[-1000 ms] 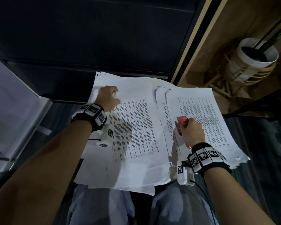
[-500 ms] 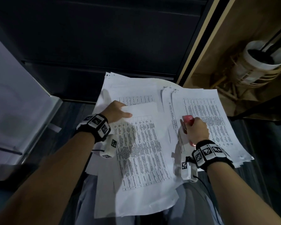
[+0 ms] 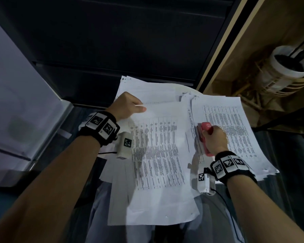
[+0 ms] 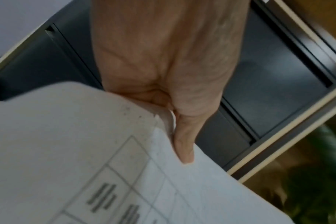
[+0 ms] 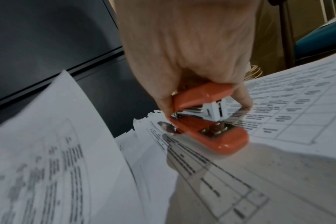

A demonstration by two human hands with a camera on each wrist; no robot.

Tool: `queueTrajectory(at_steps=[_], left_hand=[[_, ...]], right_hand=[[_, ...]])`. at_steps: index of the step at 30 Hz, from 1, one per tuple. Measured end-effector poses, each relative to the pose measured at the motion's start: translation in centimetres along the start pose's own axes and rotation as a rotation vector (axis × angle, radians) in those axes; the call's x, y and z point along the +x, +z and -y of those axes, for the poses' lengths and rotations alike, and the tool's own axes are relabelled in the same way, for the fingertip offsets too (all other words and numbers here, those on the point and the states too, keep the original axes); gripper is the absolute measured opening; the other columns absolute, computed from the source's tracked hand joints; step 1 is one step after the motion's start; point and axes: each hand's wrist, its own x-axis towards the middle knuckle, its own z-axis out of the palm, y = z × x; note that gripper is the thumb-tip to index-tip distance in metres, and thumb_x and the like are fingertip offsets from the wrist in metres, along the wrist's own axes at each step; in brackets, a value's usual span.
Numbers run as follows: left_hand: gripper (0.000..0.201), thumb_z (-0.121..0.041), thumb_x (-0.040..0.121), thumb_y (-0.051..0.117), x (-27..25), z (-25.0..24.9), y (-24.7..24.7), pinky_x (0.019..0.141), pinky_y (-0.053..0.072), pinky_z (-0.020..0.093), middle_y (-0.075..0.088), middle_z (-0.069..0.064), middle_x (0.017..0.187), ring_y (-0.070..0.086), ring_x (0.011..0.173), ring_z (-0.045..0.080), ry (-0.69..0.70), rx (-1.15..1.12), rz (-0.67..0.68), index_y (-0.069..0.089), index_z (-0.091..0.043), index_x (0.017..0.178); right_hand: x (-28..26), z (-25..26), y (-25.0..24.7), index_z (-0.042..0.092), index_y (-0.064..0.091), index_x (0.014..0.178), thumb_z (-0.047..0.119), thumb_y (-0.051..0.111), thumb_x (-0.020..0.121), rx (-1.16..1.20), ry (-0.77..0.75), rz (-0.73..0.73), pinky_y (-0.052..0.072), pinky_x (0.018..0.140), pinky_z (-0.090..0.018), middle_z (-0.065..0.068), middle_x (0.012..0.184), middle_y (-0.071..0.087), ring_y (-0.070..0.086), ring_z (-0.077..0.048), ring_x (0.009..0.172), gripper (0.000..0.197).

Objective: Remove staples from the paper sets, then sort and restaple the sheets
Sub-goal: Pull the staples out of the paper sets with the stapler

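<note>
I count two hands: my left hand [image 3: 125, 106] and my right hand [image 3: 213, 138]. One red stapler [image 3: 207, 128]. Two spreads of printed sheets: one pile [image 3: 158, 155] at ten o'clock, another pile [image 3: 235, 123] at two. One white pot [image 3: 277, 71].

Dim light. A dark cabinet [image 3: 121, 41] fills the back, a pale appliance [image 3: 16, 85] stands left, and a wooden shelf [image 3: 253, 50] holds a white pot [image 3: 284, 71] right.
</note>
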Motion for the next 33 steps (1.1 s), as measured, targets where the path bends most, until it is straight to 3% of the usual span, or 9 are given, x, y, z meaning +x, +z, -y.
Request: queueTrajectory(at_steps=[2,4,7,10,13,17,22,29,33], left_hand=[[0.019,-0.008,0.081,0.073,0.1,0.9,0.7,0.064,0.042,0.023,0.061,0.016,0.071,0.053,0.065,0.019,-0.027,0.017,0.043,0.07,0.011,0.08],[0.014,-0.007,0.079,0.074,0.1,1.8,1.6,0.063,0.035,0.023,0.047,0.01,0.065,0.043,0.064,0.016,-0.084,0.105,0.093,0.066,-0.001,0.069],[0.044,-0.005,0.077,0.074,-0.2,3.1,3.0,0.058,0.024,0.024,0.028,0.001,0.054,0.028,0.052,0.014,-0.115,0.116,0.208,0.039,-0.012,0.051],[0.006,-0.003,0.076,0.075,-0.6,4.4,4.1,0.064,0.038,0.023,0.056,0.002,0.067,0.051,0.065,0.014,-0.263,-0.005,0.163,0.07,0.0,0.077],[0.024,-0.007,0.078,0.075,-1.0,5.8,5.0,0.07,0.045,0.022,0.067,0.004,0.083,0.061,0.083,0.019,-0.38,-0.107,0.117,0.071,0.002,0.099],[0.027,-0.015,0.085,0.069,-1.3,6.0,5.2,0.085,0.045,0.028,0.067,0.009,0.101,0.062,0.096,0.02,-0.384,-0.17,0.087,0.069,0.002,0.105],[0.029,0.001,0.082,0.067,-1.0,6.6,4.3,0.082,0.048,0.031,0.065,0.003,0.084,0.061,0.086,0.022,-0.424,-0.273,0.175,0.065,0.007,0.11],[0.034,0.006,0.079,0.069,-1.1,7.6,4.2,0.066,0.046,0.013,0.064,0.003,0.078,0.06,0.066,0.007,-0.358,-0.208,0.22,0.064,0.009,0.113],[0.03,0.003,0.076,0.071,-1.3,7.8,4.1,0.078,0.046,0.027,0.065,0.014,0.086,0.058,0.081,0.022,-0.364,-0.291,0.216,0.067,0.008,0.105]], right_hand=[[-0.7,0.7,-0.5,0.004,0.056,0.111,0.023,0.054,0.097,0.093,0.001,0.013,0.05,0.079,-0.04,-0.009,0.097,0.06,0.06,-0.027,0.085,0.024],[-1.1,1.1,-0.4,0.002,0.055,0.114,0.02,0.052,0.098,0.159,-0.014,0.023,0.047,0.074,-0.036,-0.008,0.096,0.058,0.058,-0.026,0.083,0.025],[-1.9,2.2,0.2,0.002,0.056,0.113,0.02,0.053,0.098,0.202,-0.051,-0.008,0.052,0.087,-0.047,-0.011,0.097,0.061,0.062,-0.032,0.092,0.024],[-2.9,3.4,0.5,0.005,0.057,0.114,0.02,0.052,0.098,0.252,-0.101,-0.017,0.054,0.087,-0.049,-0.011,0.102,0.066,0.063,-0.026,0.087,0.023],[-4.8,5.1,1.3,0.016,0.059,0.105,0.02,0.054,0.097,0.318,-0.228,0.096,0.058,0.077,-0.043,-0.003,0.092,0.067,0.066,-0.02,0.082,0.01],[-6.8,7.9,4.5,0.018,0.063,0.109,0.027,0.057,0.094,0.189,-0.323,0.275,0.058,0.078,-0.043,-0.004,0.101,0.069,0.069,-0.02,0.083,0.018],[-8.1,10.1,7.5,0.015,0.058,0.117,0.034,0.054,0.096,-0.204,-0.369,0.264,0.04,0.097,-0.045,-0.006,0.109,0.059,0.059,-0.027,0.099,0.029],[-8.3,10.6,8.0,0.014,0.06,0.117,0.033,0.051,0.097,-0.237,-0.326,0.235,0.037,0.094,-0.044,-0.008,0.109,0.057,0.058,-0.029,0.102,0.028],[-8.4,11.3,8.6,0.016,0.062,0.113,0.031,0.054,0.096,-0.211,-0.295,0.263,0.04,0.097,-0.044,-0.007,0.108,0.062,0.06,-0.028,0.097,0.024]])
